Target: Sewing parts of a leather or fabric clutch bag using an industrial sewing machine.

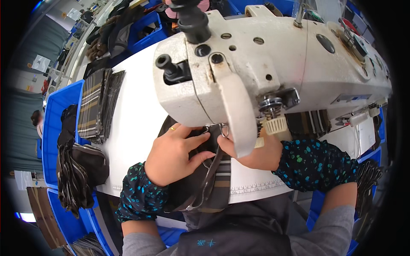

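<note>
My left hand (175,151) presses on dark fabric (222,192) with a striped section, its thumb and index finger apart beside a metal zipper (205,183). The fabric lies under the needle area of a white sewing machine (183,98). My right hand (267,151) is at the right of the presser foot (213,126), its index finger by the zipper; most of its fingers are hidden behind the machine's white lever (237,111), so I cannot tell its grip.
Striped fabric pieces (96,106) are stacked left on the white table (124,98). Blue bins (60,106) with dark pieces (72,179) line the left side. More striped fabric (307,123) lies right, behind the machine. A seated person (38,123) is at far left.
</note>
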`<state>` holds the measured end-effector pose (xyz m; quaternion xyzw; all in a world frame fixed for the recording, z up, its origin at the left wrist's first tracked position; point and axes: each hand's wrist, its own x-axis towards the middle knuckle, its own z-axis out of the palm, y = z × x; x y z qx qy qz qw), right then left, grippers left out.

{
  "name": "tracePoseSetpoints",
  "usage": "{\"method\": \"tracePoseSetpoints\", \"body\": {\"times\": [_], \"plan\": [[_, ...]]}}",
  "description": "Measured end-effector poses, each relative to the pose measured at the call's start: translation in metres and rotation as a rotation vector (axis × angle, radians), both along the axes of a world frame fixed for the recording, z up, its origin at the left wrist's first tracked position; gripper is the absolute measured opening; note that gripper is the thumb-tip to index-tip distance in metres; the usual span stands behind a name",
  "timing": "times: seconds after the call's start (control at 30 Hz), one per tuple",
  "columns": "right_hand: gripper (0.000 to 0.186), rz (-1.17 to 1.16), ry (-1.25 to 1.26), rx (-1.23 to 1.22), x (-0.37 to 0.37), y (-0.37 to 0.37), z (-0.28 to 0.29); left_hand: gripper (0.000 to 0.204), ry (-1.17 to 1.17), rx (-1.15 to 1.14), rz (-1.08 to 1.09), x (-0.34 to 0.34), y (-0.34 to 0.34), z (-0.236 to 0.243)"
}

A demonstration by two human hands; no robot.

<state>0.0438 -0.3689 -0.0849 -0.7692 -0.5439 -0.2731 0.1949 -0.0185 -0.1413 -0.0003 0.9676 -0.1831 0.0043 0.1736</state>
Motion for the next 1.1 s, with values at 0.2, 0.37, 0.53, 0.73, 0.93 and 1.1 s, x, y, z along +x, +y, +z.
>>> {"method": "tracePoseSetpoints", "body": {"times": [0.2,0.37,0.53,0.73,0.93,1.1], "plan": [[0.007,0.067,0.161,-0.042,0.003,-0.003,0.001,0.043,0.012,0.058,0.0,-0.006,-0.014,0.006],[0.012,0.093,0.197,0.233,0.007,-0.001,0.002,0.043,-0.212,0.056,-0.141,-0.008,-0.02,-0.008],[0.014,0.089,-0.022,-0.096,-0.012,-0.017,0.018,0.026,-0.324,-0.012,-0.228,-0.004,-0.019,-0.025],[0.021,0.183,0.086,-0.248,-0.056,-0.021,0.03,0.03,-0.336,0.057,-0.365,-0.001,-0.013,-0.03],[0.024,0.256,-0.104,-0.172,-0.063,-0.018,0.021,0.032,-0.267,0.036,-0.382,0.002,-0.017,-0.029],[0.026,0.239,-0.139,-0.176,-0.061,-0.018,0.019,0.033,-0.178,0.095,-0.392,-0.004,-0.02,-0.018]]}}
